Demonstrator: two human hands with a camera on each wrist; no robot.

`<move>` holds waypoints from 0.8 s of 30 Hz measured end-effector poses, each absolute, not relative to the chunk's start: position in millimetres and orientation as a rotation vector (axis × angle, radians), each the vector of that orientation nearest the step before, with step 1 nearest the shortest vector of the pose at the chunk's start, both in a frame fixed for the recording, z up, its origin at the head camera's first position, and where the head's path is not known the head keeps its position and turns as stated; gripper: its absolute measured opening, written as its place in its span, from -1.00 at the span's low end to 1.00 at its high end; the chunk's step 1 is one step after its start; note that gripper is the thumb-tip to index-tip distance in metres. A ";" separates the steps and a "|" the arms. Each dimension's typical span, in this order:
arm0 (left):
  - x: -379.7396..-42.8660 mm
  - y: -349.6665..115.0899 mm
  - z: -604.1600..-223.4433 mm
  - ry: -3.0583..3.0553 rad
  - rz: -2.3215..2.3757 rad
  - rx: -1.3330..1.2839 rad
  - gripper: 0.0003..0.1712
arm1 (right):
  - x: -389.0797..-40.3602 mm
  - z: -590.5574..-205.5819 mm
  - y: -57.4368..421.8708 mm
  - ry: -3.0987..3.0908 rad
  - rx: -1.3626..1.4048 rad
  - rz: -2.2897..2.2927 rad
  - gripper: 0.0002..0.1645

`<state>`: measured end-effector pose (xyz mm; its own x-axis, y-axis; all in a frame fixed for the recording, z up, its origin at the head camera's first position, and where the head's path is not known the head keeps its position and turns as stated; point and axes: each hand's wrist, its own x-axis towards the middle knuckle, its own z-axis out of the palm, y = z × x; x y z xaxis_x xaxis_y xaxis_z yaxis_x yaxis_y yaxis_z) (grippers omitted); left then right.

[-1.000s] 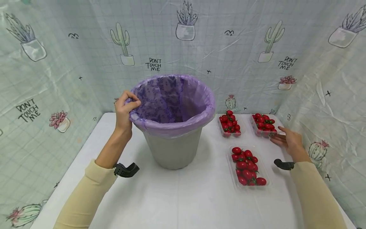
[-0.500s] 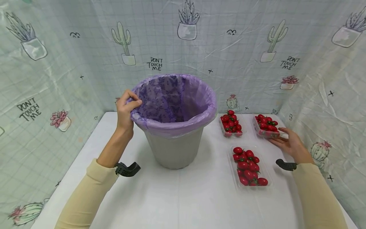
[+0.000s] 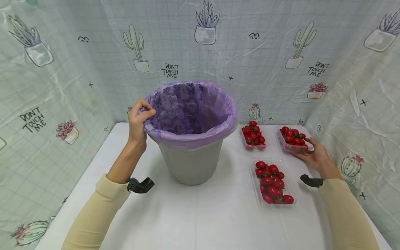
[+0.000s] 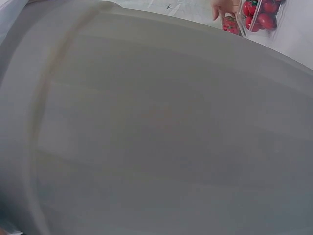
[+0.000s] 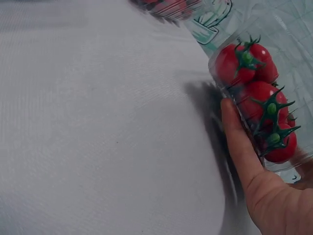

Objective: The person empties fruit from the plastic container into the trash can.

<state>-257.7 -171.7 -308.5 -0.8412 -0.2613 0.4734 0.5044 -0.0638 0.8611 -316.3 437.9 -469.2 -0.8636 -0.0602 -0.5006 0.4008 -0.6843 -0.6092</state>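
Observation:
My left hand [image 3: 137,119] grips the left rim of a grey trash bin [image 3: 190,166]. A purple patterned bag [image 3: 187,142] lines the bin and folds over its rim. At the back right, my right hand [image 3: 317,158] holds the near right corner of a clear plastic box of cherry tomatoes [image 3: 295,139]. The thumb is at its rim, and the fingers reach beneath it. In the right wrist view the box [image 5: 259,105] is tilted, with a shadow on the table under it. The bin wall [image 4: 161,122] fills most of the left wrist view.
A second box of cherry tomatoes [image 3: 253,136] stands left of the held one. Another, larger box [image 3: 273,184] lies nearer on the white table [image 3: 218,222]. Cactus-print sheets [image 3: 200,59] hang behind and at both sides.
My right hand has slid its fingers further under the box and brought its thumb onto the rim. The box has shifted slightly toward the right and front. My left hand stays on the bin.

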 end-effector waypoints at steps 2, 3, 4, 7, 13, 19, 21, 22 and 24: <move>-257.6 -171.9 -308.8 -1.709 -1.951 -0.260 -0.77 | -315.5 -471.5 438.3 1.068 0.632 -2.602 -0.41; -257.6 -172.0 -308.9 -1.710 -1.951 -0.260 -0.77 | -314.9 -472.1 438.1 1.072 0.619 -2.604 -0.39; -257.5 -172.1 -308.9 -1.711 -1.951 -0.261 -0.77 | -314.5 -472.4 438.1 1.069 0.605 -2.610 -0.38; -257.1 -172.3 -308.8 -1.713 -1.947 -0.262 -0.78 | -313.7 -471.9 437.7 1.029 0.567 -2.633 -0.38; -256.9 -172.0 -309.7 -1.702 -1.943 -0.271 -0.77 | -311.4 -462.6 433.2 1.063 0.490 -2.634 -0.36; -257.1 -172.6 -310.4 -1.695 -1.943 -0.269 -0.78 | -309.9 -447.7 427.0 1.217 0.375 -2.633 -0.28; -256.8 -173.3 -310.4 -1.704 -1.946 -0.272 -0.78 | -308.6 -441.9 425.2 1.246 0.341 -2.632 -0.28; -256.6 -173.7 -310.3 -1.711 -1.951 -0.273 -0.79 | -308.0 -438.9 424.2 1.241 0.327 -2.636 -0.28; -256.0 -174.7 -310.1 -1.732 -1.958 -0.274 -0.80 | -306.5 -432.6 421.4 1.232 0.308 -2.648 -0.28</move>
